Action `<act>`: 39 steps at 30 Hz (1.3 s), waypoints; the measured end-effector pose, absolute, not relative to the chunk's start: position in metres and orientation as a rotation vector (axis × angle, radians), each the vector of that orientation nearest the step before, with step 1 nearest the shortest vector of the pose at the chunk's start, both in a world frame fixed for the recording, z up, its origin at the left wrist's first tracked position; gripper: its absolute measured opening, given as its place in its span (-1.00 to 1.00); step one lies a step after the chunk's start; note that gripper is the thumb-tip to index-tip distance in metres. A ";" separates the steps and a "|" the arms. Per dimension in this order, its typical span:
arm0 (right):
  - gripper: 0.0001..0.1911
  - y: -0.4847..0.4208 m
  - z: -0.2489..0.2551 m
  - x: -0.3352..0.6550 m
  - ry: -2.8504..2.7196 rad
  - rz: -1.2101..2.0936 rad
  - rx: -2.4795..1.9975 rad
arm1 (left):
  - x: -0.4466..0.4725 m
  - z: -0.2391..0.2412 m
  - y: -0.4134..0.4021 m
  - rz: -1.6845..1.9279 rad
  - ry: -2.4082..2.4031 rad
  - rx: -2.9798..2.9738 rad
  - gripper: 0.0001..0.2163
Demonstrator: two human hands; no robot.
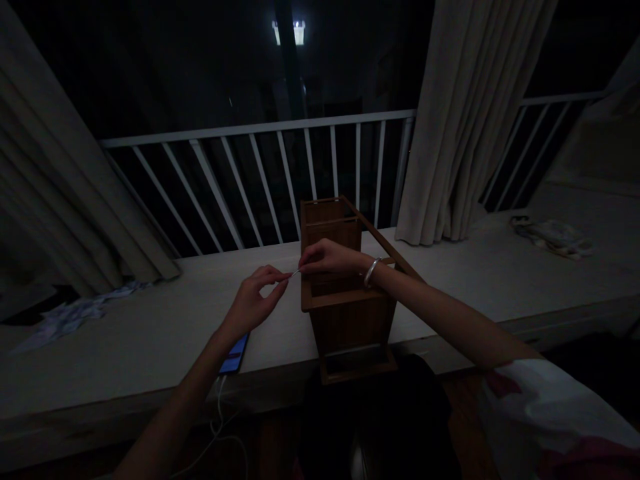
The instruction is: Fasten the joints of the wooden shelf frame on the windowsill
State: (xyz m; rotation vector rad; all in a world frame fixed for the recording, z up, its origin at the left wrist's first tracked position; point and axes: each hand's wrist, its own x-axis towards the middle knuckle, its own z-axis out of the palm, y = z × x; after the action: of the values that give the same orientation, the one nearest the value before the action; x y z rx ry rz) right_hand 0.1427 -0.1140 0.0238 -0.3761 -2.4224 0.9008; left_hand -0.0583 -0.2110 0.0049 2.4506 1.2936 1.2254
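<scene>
My right hand (330,259), with a silver bangle (371,270) at the wrist, reaches over a brown wooden shelf frame (350,323). Its thumb and fingers pinch a small, thin, light-coloured metal piece (295,272) at the frame's left edge. From the left, my left hand (255,297) meets the other end of this piece with thumb and forefinger closed together. The piece is too small and dark to tell its exact kind. The wooden frame rests on the pale window ledge (270,347), its near end jutting over the front edge.
Below my left hand lies a phone (234,357) with a lit screen and a white cable (219,407) hanging down. White railings (260,125) stand behind the ledge, between curtains (450,133). Crumpled cloth (90,310) lies at left, and another bundle (553,238) at right.
</scene>
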 end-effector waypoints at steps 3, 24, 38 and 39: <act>-0.72 -0.115 0.023 0.142 -2.431 0.890 -0.345 | -0.058 0.007 -0.214 1.191 1.266 2.458 -0.79; -0.70 -0.114 0.020 0.144 -2.438 0.914 -0.371 | -0.043 0.021 -0.199 1.100 1.077 2.867 -0.84; -0.78 -0.099 0.016 0.144 -2.328 0.887 -0.573 | -0.032 0.022 -0.187 1.120 1.122 2.784 -0.84; -0.79 -0.094 0.014 0.144 -2.263 0.828 -0.650 | -0.031 0.022 -0.187 1.130 1.128 2.772 -0.84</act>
State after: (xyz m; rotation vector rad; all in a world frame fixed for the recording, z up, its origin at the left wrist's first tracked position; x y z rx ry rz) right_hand 0.1443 -0.0943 0.0145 -0.6499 -2.2626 0.8279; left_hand -0.0312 -0.1871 0.0224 2.7721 1.1277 1.1302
